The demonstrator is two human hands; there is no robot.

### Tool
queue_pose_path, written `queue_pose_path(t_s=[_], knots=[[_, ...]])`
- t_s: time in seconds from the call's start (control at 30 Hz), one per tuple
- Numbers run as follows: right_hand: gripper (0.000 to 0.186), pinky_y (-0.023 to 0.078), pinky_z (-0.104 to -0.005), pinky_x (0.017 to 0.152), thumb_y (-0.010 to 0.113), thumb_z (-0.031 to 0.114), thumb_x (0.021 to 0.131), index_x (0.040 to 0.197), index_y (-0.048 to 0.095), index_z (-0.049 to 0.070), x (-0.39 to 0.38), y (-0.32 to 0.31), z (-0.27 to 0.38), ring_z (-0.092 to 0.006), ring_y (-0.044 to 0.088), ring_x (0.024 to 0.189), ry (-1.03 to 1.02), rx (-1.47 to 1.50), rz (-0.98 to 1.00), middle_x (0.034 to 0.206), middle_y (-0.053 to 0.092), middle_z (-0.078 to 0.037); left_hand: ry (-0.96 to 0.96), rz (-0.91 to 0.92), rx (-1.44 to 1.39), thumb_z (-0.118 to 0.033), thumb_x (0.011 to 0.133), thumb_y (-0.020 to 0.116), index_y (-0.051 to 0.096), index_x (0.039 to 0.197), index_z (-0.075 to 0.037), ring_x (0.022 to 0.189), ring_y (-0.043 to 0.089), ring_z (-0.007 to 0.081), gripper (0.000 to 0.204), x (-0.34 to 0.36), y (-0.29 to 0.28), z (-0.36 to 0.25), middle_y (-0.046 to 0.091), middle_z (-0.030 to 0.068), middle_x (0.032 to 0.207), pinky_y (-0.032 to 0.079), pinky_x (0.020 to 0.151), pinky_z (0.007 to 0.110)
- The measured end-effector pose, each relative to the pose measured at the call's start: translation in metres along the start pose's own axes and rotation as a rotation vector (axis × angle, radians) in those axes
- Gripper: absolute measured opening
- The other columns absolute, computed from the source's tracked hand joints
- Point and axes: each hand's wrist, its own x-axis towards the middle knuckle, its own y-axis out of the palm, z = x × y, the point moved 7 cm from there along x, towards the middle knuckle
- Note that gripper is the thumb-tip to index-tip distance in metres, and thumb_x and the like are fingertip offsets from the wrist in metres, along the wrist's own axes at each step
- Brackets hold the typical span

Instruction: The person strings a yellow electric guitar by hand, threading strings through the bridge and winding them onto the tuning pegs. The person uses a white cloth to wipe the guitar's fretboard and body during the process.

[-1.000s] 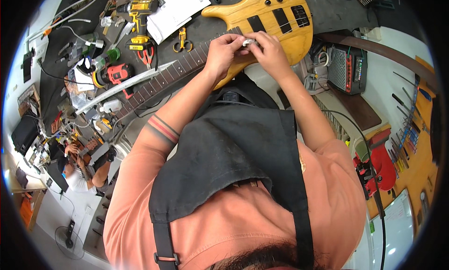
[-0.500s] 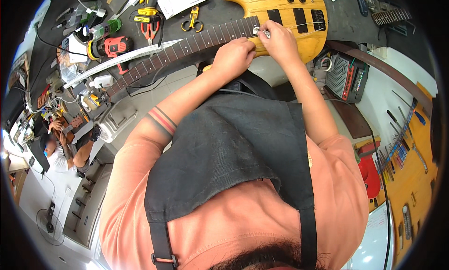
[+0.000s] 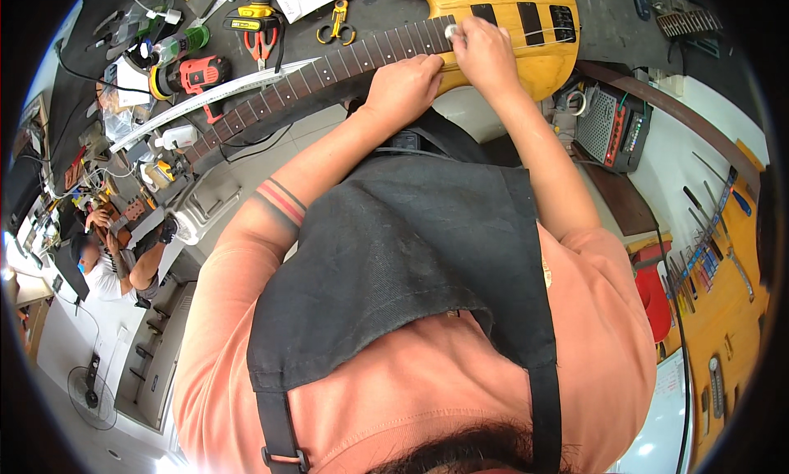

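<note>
A bass guitar (image 3: 460,84) with a yellow wooden body lies across the bench, its dark fretted neck (image 3: 329,81) running to the lower left. My left hand (image 3: 404,86) lies at the neck's near edge by the body, its fingers curled and closed against it. Over the body end of the fretboard, my right hand (image 3: 486,53) is closed in a pinch. A small whitish, shiny piece (image 3: 450,32) pokes out from its fingertips; blur hides its exact kind. Dark pickups (image 3: 530,22) sit in the body to the right of this hand.
Past the neck lie yellow-handled scissors (image 3: 336,29), red-handled pliers (image 3: 261,48), a yellow-black power tool (image 3: 253,16) and a red power tool (image 3: 201,75). A long pale straightedge (image 3: 230,94) runs beside the neck. An amplifier (image 3: 612,129) stands at right. Another person (image 3: 115,269) holds a guitar at far left.
The view has shifted, so the guitar sits slightly higher in it. My left hand has slid a little left along the neck. My right hand keeps its pinch, the piece now blurred.
</note>
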Motion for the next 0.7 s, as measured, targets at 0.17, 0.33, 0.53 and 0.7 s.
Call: queue_pose_path(t_s=[0.17,0.33,0.53,0.7], knots=[[0.017,0.052,-0.0533,0.1,0.073,0.014,0.092,0.102,0.073,0.0,0.05,0.007,-0.009,-0.0448,0.068,0.11,0.077,0.119,-0.042,0.104,0.073,-0.024,-0.003,-0.063,0.004,-0.021,0.098,0.069,0.073,0.108,-0.009,0.087,0.076,0.0344,0.016,0.002,-0.006,0.0,0.078,0.0121,0.1,0.061,0.074,0.046],[0.014,0.048,-0.05,0.087,0.074,0.018,0.094,0.093,0.068,0.006,0.032,-0.001,-0.012,-0.0348,0.071,0.095,0.016,0.054,-0.141,0.093,0.075,-0.012,-0.009,-0.073,0.005,-0.02,0.098,0.068,0.073,0.106,-0.009,0.086,0.076,0.0345,0.014,-0.002,-0.007,-0.001,0.078,0.0115,0.099,0.061,0.074,0.047],[0.01,0.047,-0.0461,0.087,0.075,0.015,0.09,0.088,0.067,0.01,-0.02,-0.008,0.01,-0.0278,0.069,0.094,-0.087,0.021,-0.023,0.088,0.073,-0.006,0.03,-0.034,-0.022,-0.018,0.098,0.067,0.073,0.1,-0.008,0.083,0.075,0.0347,0.011,-0.008,-0.01,-0.001,0.077,0.0108,0.095,0.06,0.071,0.047],[0.01,0.047,-0.0467,0.086,0.075,0.016,0.093,0.09,0.068,0.009,0.015,0.005,0.012,-0.0307,0.07,0.094,-0.129,-0.048,-0.071,0.09,0.073,-0.008,0.0,-0.013,-0.023,-0.018,0.098,0.068,0.074,0.1,-0.008,0.084,0.075,0.0358,0.012,-0.018,-0.013,0.007,0.077,0.0115,0.096,0.061,0.073,0.047]])
